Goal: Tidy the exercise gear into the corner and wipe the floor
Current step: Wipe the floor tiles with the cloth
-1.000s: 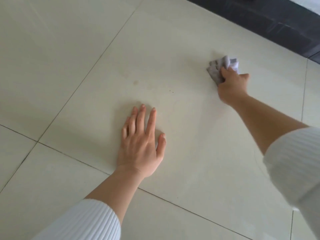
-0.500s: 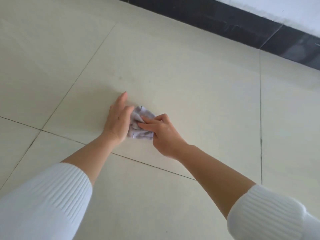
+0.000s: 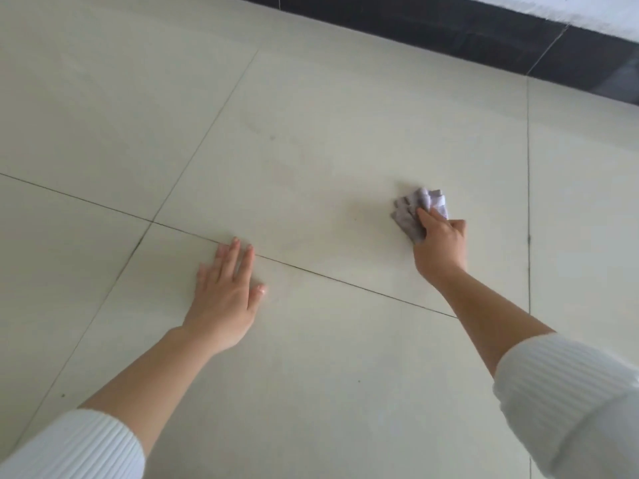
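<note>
She's down on the pale cream glossy tiled floor. Her right hand has its fingers curled round a crumpled lilac-grey cloth, pressing it to the tile on the right, well short of the dark skirting board at the far side. Her left hand lies flat on the near tile, fingers straight and close together, thumb out, propping her, I'd say. No exercise gear in sight. A small dark speck sits farther off, left of the cloth. Bunched so tightly, the cloth could miss or smear it, and on a damp tile that propping palm might slide.
</note>
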A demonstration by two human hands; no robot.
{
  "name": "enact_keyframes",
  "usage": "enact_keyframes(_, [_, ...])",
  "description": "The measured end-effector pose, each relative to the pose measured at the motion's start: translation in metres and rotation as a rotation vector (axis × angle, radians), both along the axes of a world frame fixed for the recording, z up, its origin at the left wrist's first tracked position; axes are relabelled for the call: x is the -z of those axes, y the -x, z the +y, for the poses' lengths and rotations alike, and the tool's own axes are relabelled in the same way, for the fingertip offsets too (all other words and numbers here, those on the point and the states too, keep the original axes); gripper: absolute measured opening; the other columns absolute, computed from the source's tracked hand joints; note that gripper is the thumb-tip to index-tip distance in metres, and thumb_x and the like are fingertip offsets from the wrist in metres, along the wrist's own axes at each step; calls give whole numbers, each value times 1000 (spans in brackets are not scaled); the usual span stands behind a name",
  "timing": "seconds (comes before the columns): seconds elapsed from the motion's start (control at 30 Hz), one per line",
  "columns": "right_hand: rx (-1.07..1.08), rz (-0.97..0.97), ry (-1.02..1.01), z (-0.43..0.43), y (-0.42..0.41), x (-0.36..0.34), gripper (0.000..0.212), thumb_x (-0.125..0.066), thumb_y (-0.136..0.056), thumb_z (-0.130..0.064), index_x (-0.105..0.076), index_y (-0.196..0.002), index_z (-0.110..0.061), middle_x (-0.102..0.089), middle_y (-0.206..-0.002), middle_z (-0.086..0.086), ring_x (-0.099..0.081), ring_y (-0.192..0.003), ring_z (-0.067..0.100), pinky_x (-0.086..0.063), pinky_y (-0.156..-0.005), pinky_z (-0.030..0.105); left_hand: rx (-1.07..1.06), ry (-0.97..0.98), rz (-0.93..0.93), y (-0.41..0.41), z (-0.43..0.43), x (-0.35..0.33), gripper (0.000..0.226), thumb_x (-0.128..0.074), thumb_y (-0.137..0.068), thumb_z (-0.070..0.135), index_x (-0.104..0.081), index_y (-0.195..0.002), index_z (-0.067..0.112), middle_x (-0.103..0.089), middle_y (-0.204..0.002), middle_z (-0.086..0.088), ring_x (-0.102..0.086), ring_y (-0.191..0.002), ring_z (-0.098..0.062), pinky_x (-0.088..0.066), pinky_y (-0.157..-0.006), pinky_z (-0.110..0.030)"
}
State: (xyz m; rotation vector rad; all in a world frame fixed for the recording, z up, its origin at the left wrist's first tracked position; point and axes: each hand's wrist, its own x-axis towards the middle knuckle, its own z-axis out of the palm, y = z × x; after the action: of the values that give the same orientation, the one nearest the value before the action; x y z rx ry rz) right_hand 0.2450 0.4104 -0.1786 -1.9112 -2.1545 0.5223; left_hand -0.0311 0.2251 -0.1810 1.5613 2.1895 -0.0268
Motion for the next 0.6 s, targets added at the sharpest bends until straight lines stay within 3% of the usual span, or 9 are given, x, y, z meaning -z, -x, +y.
enact_keyframes(0.07, [-29, 62, 15, -19, 32, -3, 41, -41, -89, 1, -59, -119, -21, -49, -136, -15, -29, -95, 21, -33, -77, 25, -12, 64, 37, -3, -8, -7, 66, -27, -100, 43, 6, -153, 21, 18, -159, 0, 12, -148, -22, -2, -116, -53])
enact_keyframes(0.2, [-576, 195, 43, -113, 80, -4, 63, -45, -73, 12, -60, -125, -20, -48, -140, -12, -36, -98, 27, -43, -88, 36, -19, 117, 95, -11, -15, -15, 64, -28, -101, 42, 5, -153, 23, 16, -160, 4, 8, -148, -19, -4, -114, -60])
enact_keyframes(0.3, [-889, 219, 131, -177, 77, -4, 71, -45, -66, 9, -56, -131, -20, -48, -141, -7, -41, -102, 34, -43, -94, 37, 7, 176, 159, -5, -18, -27, 62, -31, -100, 40, 0, -153, 28, 11, -160, 9, 2, -148, -16, -6, -111, -65])
enact_keyframes(0.43, [-1150, 136, 143, -164, 38, -5, 71, -53, -71, 8, -52, -136, -21, -44, -146, -6, -42, -110, 32, -43, -96, 40, 62, 332, 262, -13, -22, -49, 69, -36, -98, 44, 2, -153, 26, 8, -161, 7, -3, -148, -16, -6, -113, -63])
enact_keyframes(0.5, [-1108, 79, 67, -136, 11, -7, 73, -55, -67, 11, -55, -133, -21, -47, -144, -4, -47, -108, 33, -47, -92, 43, 116, 426, 290, -25, -26, -56, 74, -37, -97, 47, 5, -153, 20, 9, -161, 1, -4, -148, -16, -5, -115, -59])
enact_keyframes(0.6, [-783, 4, 4, -81, -31, -11, 79, -49, -68, 13, -49, -137, -25, -41, -147, -9, -43, -109, 32, -48, -87, 43, 248, 533, 279, -27, -29, -73, 75, -36, -97, 49, 3, -153, 17, 5, -161, -2, -7, -148, -17, -10, -118, -48])
